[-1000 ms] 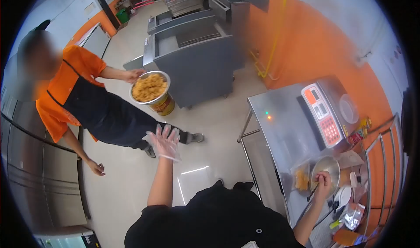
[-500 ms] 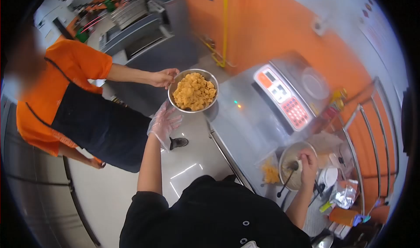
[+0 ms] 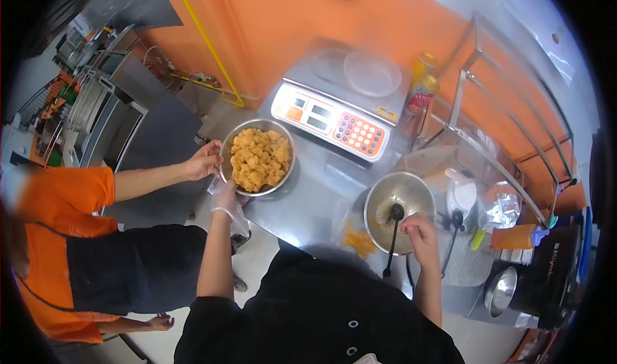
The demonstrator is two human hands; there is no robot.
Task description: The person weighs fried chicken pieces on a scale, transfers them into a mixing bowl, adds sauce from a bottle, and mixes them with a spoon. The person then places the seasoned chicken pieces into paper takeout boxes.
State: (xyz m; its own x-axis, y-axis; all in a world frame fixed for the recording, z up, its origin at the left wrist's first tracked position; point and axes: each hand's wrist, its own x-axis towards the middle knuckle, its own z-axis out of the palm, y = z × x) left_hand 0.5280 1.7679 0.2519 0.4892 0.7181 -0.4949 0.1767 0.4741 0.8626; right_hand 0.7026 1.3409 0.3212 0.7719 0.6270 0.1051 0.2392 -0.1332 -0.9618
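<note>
My left hand (image 3: pixel 226 200), in a clear plastic glove, is closed on the near left rim of a metal bowl (image 3: pixel 291 172) heaped with golden, crumbly-looking fried pieces (image 3: pixel 260 158). A co-worker's bare hand (image 3: pixel 204 161) grips the same bowl just above mine. My bare right hand (image 3: pixel 421 237) is closed, fingers curled, at the right rim of a second metal bowl (image 3: pixel 374 200). Whatever those fingers pinch is hidden. Inside that bowl rests a black spoon (image 3: pixel 393 232), its handle leaning over the near rim. Yellow strips in a clear bag (image 3: pixel 358 240) lie beside it.
A digital scale (image 3: pixel 328 120) with a clear round lid (image 3: pixel 373 73) on top stands against the orange wall. To the right are a metal rack (image 3: pixel 456 100), two cans (image 3: pixel 422 93), crumpled foil (image 3: pixel 501 208), an orange bottle (image 3: pixel 514 237) and a small bowl (image 3: pixel 501 291). The co-worker (image 3: pixel 71 190) stands at left.
My left hand was open below the filled bowl and now grips its rim. That bowl is now over the counter's left end, nearer the scale. The view has turned towards the counter.
</note>
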